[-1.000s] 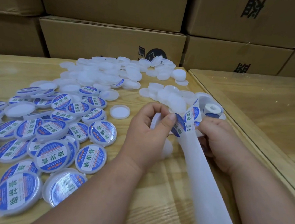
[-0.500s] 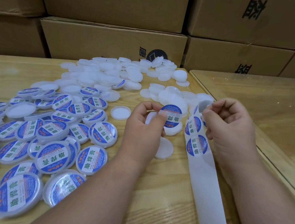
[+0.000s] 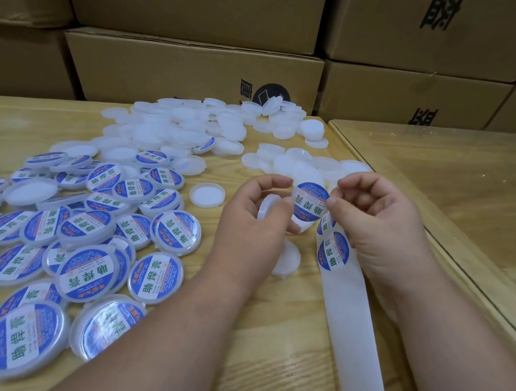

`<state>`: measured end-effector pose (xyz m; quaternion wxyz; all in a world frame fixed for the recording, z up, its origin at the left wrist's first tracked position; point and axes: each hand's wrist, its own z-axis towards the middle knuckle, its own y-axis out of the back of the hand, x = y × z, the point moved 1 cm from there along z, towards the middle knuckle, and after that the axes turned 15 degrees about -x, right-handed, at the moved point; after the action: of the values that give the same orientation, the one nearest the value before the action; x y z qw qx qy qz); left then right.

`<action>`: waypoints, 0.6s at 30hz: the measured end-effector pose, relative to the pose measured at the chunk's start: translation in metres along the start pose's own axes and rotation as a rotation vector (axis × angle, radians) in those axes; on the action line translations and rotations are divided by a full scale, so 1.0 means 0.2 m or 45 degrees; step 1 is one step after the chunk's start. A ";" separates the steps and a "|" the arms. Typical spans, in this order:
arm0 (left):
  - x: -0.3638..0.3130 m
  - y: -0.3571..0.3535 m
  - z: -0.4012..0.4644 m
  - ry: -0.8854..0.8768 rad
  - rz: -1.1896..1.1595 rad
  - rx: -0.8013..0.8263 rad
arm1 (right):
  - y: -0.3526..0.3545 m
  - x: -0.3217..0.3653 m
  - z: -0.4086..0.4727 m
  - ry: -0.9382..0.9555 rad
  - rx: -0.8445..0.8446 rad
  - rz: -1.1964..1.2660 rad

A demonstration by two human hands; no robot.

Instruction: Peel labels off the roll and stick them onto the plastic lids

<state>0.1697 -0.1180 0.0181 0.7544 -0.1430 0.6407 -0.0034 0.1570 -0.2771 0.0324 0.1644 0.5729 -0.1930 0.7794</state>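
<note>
Near the tabletop's (image 3: 281, 342) right edge, both hands meet over a peeled label (image 3: 310, 202). The left hand (image 3: 247, 223) grips a bare plastic lid (image 3: 266, 207) on edge and pinches the label's left rim; the right hand (image 3: 376, 221) pinches its right rim. The backing strip (image 3: 352, 318) runs toward the near edge, labels still on it beside the right hand. Labelled lids (image 3: 84, 240) crowd the left side, plain lids (image 3: 177, 128) the far edge.

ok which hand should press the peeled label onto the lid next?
Right. The right hand pinches the label by its edge and can lay it down, I'd judge; the left hand is busy gripping the blank lid.
</note>
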 end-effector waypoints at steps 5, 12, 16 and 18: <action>-0.01 0.02 0.01 -0.004 -0.048 -0.029 | 0.00 0.01 0.01 -0.047 -0.054 0.054; 0.01 0.00 0.00 0.044 -0.077 -0.061 | 0.01 0.01 0.01 -0.067 -0.055 0.112; 0.02 0.01 0.02 0.038 -0.126 -0.032 | 0.01 0.01 0.01 -0.067 -0.059 0.118; 0.03 0.02 0.03 0.060 -0.152 -0.003 | 0.01 0.01 0.01 -0.070 -0.060 0.115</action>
<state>0.1764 -0.1144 0.0128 0.7372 -0.1819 0.6487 -0.0511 0.1576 -0.2795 0.0344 0.1370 0.5807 -0.2415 0.7653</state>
